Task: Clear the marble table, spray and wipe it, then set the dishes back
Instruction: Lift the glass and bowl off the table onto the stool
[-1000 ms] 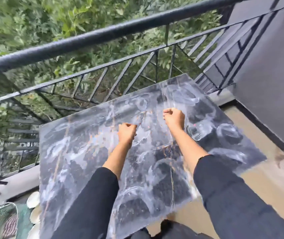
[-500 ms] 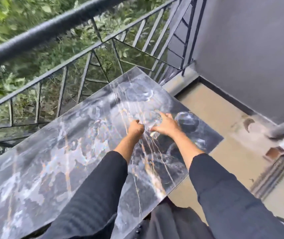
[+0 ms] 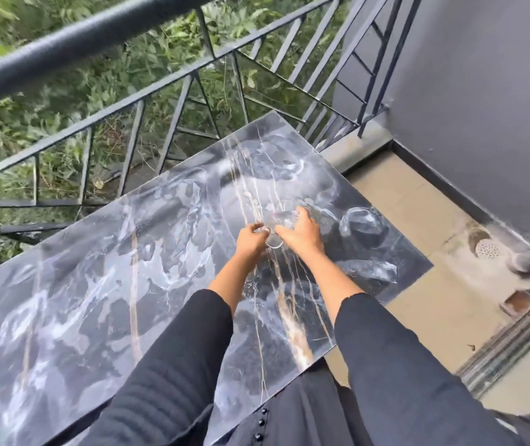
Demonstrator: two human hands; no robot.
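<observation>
Currently the work sits at the right end of the marble table (image 3: 96, 300), which runs from near left to far right alongside the railing (image 3: 64, 43).

1. Left zone: the left half of the table top carries no dishes in view. Pale streaks cross the dark stone; whether they are veining or wet film cannot be told.
2. Left hand (image 3: 251, 241): fingers curled, fingertips pinching the left edge of a clear glass (image 3: 281, 220).
3. Glass: it stands on the table between the two hands. Its exact shape is hard to make out.
4. Right hand (image 3: 302, 235): fingers curled over the top and right side of the same glass.
5. Right zone: a glass bowl (image 3: 363, 225) stands just beside the right hand, and a shallow glass dish (image 3: 373, 272) lies near the right edge.

Step in hand: probably the handling of dishes, either lifting the glass off or setting it back. The view does not settle which.

Next move: requires a firm two-handed hold, since clear glass may be slick, and a straight lift or release without sideways sweep.

Obstructions: the bowl lies close enough for the right hand to knock it. The table edge, with hard floor (image 3: 402, 194) below, is near the dish. A floor drain (image 3: 486, 249) and a mat (image 3: 508, 349) lie further right.
</observation>
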